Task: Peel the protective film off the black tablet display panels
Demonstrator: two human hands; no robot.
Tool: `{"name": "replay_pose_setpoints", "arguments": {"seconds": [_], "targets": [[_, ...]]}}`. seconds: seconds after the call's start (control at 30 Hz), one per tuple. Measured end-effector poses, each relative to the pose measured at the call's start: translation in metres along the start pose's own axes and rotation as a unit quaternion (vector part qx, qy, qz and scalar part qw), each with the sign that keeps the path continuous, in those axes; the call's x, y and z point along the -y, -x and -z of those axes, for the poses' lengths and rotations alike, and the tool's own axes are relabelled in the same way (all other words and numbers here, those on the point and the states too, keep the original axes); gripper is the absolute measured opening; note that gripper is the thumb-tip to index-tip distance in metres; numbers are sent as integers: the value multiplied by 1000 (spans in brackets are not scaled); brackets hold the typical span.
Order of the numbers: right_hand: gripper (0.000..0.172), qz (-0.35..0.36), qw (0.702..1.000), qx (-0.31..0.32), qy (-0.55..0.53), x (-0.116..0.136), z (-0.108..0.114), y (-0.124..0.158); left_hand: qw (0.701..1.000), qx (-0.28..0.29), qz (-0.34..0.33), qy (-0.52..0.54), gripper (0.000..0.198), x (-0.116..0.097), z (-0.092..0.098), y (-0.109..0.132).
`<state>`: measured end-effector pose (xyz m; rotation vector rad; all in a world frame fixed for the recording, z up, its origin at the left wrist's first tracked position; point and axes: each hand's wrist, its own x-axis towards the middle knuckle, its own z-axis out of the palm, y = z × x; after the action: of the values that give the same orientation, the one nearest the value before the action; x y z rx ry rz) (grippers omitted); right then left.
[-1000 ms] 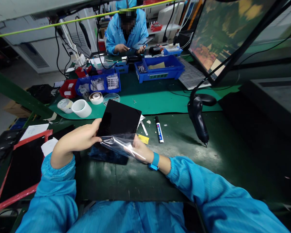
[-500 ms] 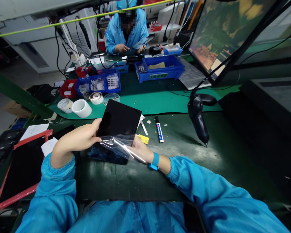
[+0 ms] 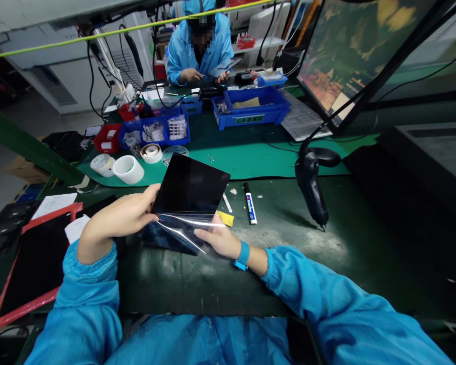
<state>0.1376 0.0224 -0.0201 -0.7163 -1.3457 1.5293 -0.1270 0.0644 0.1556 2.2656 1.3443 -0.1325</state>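
A flat black glossy panel (image 3: 192, 185), like a tablet screen, is tilted up above the table. My left hand (image 3: 139, 210) is closed on its left edge, thumb near the corner of a clear plastic film (image 3: 182, 223). The film lies loose and wrinkled across the panel's lower part, with bright reflections on it. My right hand (image 3: 220, 235) pinches the film at the lower right; the fingers behind it are partly hidden, so I cannot tell whether they also touch the panel. Beneath, a dark flat piece (image 3: 167, 241) shows through.
A marker pen (image 3: 250, 204), a yellow piece (image 3: 225, 218) and a black electric screwdriver (image 3: 312, 190) are to the right. Tape rolls (image 3: 128, 170) and blue bins (image 3: 251, 107) stand behind. A red-edged black panel (image 3: 34, 263) lies left. Opposite, a co-worker (image 3: 199, 48) holds a flat device.
The black panel has shifted slightly right and turned a little clockwise. The clear film's folds have changed, and my right thumb now shows more plainly over it.
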Motion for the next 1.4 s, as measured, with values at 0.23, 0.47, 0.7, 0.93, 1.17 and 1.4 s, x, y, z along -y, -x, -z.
{"name": "replay_pose_setpoints", "arguments": {"seconds": [0.23, 0.47, 0.7, 0.93, 1.17, 1.4], "targets": [[56, 62, 990, -44, 120, -9, 0, 10, 997, -32, -64, 9, 38, -1, 6, 5], [27, 101, 966, -91, 218, -16, 3, 18, 994, -30, -105, 8, 15, -1, 4, 10], [17, 77, 965, -101, 228, 1, 1, 15, 993, -43, -112, -11, 14, -4, 3, 12], [29, 66, 972, -131, 183, -1, 0, 9, 991, 2, -117, 65, 51, -11, 10, 15], [45, 32, 982, -157, 97, -1, -1, 0, 983, -28, -104, 152, 81, -25, 1, 1], [40, -32, 982, -169, 77, -4, 5, 0, 965, 1, -99, 243, 74, -28, -6, -8]]}}
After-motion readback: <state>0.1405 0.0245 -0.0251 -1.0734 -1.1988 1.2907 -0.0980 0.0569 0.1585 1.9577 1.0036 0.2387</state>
